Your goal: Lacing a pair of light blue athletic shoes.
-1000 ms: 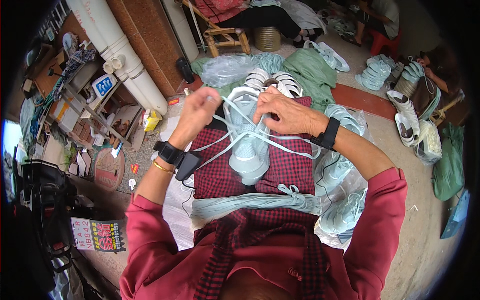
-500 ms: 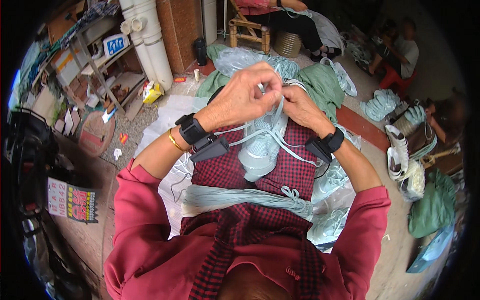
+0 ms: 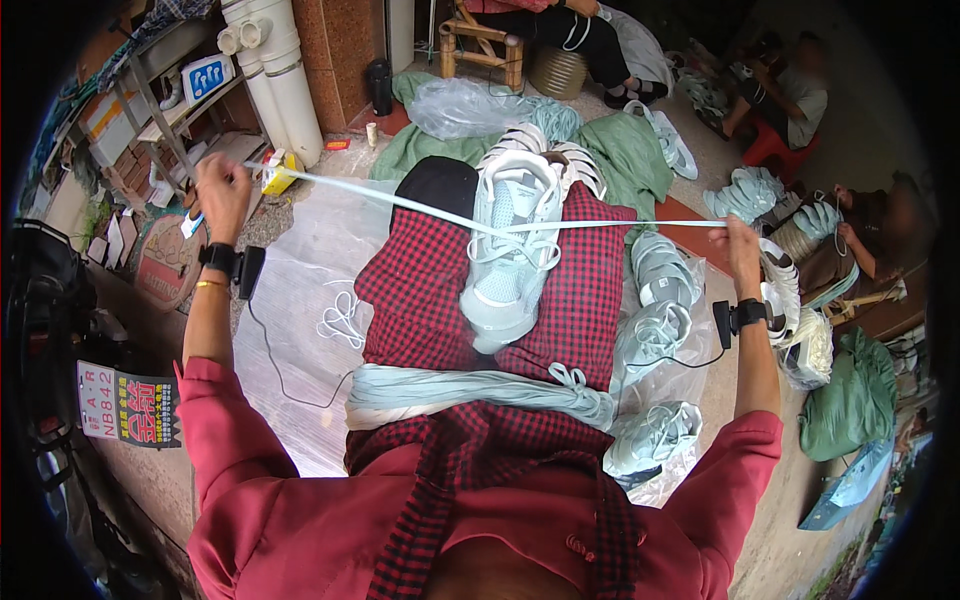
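A pale mint sneaker rests on my lap, on a red and black checked cloth. A long pale shoelace runs through the shoe and is stretched taut out to both sides. My left hand grips the left lace end far out to the left. My right hand grips the right lace end out to the right. Both wrists wear black bands. A bundle of pale laces lies across my thighs just below the shoe.
More mint sneakers lie in clear plastic at my right knee. Clear plastic sheeting covers the floor on the left. White pipes and shelves stand far left. Other people sit at the far right among shoe piles.
Both hands were together over the shoe, working the lace. Now they have drawn far apart, left and right, pulling the lace straight and tight.
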Available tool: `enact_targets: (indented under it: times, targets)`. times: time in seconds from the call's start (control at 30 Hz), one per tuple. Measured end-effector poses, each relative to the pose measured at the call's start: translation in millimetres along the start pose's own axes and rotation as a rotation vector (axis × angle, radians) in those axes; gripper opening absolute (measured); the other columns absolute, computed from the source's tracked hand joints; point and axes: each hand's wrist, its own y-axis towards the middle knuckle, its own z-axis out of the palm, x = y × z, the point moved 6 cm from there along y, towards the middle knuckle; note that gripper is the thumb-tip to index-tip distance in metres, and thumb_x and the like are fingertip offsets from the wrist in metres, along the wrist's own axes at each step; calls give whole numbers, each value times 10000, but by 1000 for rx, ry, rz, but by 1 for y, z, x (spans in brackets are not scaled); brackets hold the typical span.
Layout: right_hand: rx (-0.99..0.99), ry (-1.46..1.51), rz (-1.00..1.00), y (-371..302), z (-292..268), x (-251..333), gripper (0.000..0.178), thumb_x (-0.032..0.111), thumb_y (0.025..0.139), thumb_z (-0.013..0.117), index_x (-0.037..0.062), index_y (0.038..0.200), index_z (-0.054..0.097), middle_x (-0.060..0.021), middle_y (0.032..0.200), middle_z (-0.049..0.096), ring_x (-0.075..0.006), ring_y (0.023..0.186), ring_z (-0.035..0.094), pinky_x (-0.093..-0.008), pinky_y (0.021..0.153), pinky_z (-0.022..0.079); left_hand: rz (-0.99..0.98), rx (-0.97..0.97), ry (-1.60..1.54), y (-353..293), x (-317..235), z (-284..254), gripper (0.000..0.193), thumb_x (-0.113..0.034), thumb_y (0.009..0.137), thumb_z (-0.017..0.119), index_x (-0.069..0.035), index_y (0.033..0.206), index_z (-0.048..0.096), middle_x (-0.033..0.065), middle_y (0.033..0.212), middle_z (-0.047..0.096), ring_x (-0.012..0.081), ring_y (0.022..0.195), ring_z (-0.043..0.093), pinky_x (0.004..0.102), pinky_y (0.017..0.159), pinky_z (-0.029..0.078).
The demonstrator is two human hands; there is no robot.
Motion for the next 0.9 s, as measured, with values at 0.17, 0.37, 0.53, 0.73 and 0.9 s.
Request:
enact_targets:
  times: [0.17,0.37,0.53,0.73,0.9]
  targets:
    - [54,-632,-345,-46,80,93,414,165,802,754,16,1164,616,-179,1002,680,-292,893,681,-399,784,531,291,171,-256,-22,-163,4,269,11,761,691,-45,1011,607,171,1009,596,378,1035,582,427,939,466]
    - [414,-337,-899,-145,178,241,255,6,730,694,62,970,630,-96,947,517,-296,930,544,-391,768,496,599,721,-650,-91,-294,-5,189,-105,695,755,-74,856,662,104,908,555,306,869,536,387,831,422]
    - [517,-465,-799,-148,198,232,181,21,728,707,18,878,606,-115,941,512,-295,925,536,-371,749,477,753,714,-387,-120,-309,3,188,-140,693,759,-107,851,661,74,972,486,273,960,477,401,829,358]
    - [922,-63,-506,-136,194,235,191,85,790,722,38,861,551,-38,934,480,-165,845,503,-287,652,439,635,936,-665,-110,-307,7,207,-148,724,698,-89,689,503,67,956,490,255,914,471,389,800,294]
    - [692,94,-465,-117,199,230,226,121,802,722,18,820,522,-58,869,495,-152,761,523,-291,643,444,559,942,-704,-113,-306,24,307,-248,760,743,-90,667,497,58,963,500,245,938,473,388,830,267]
